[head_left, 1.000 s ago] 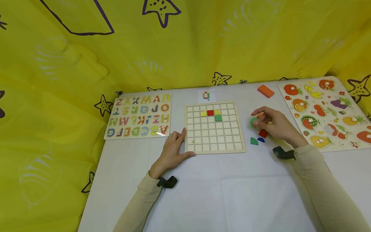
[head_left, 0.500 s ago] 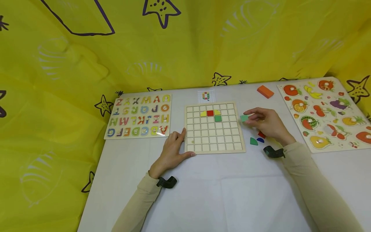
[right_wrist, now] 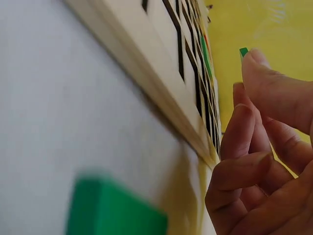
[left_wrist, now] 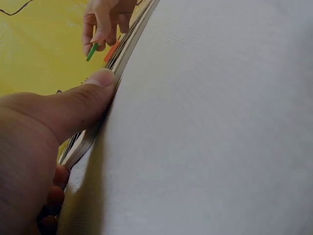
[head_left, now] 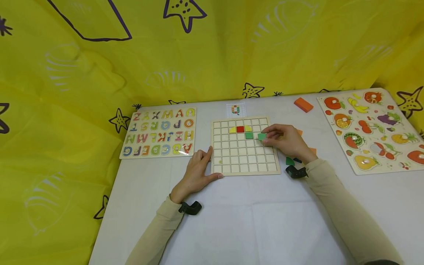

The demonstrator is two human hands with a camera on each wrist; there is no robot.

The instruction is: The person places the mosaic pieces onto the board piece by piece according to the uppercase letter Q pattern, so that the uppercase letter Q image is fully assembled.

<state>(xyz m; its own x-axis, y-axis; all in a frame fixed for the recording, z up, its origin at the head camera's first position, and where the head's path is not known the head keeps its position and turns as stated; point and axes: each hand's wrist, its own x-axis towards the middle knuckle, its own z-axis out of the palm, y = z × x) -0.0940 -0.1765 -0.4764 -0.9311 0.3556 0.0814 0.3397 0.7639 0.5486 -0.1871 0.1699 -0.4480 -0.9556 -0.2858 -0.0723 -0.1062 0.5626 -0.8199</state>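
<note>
My right hand (head_left: 285,140) pinches a green square tile (head_left: 261,137) between thumb and fingertips, over the right side of the wooden grid board (head_left: 245,160). In the right wrist view only the tile's edge (right_wrist: 243,52) shows past the thumb. My left hand (head_left: 195,173) holds the board's near left corner. Its thumb (left_wrist: 88,100) presses the front edge, and the fingers lie along the left side. On the board, a red tile (head_left: 240,129) sits between two yellow pieces with curved edges. A green tile (head_left: 249,135) lies below the right yellow one.
Right of the board lie a green quarter-round (head_left: 289,161), a dark blue piece (head_left: 297,160) and orange pieces (head_left: 313,151), partly hidden by my hand. An orange block (head_left: 303,105) lies farther back. A pattern card (head_left: 236,109), letter puzzle (head_left: 158,132) and fruit puzzle (head_left: 377,129) surround the board.
My right hand has moved left from the loose pieces to over the board, carrying the green tile. My left hand has stayed at the board's corner.
</note>
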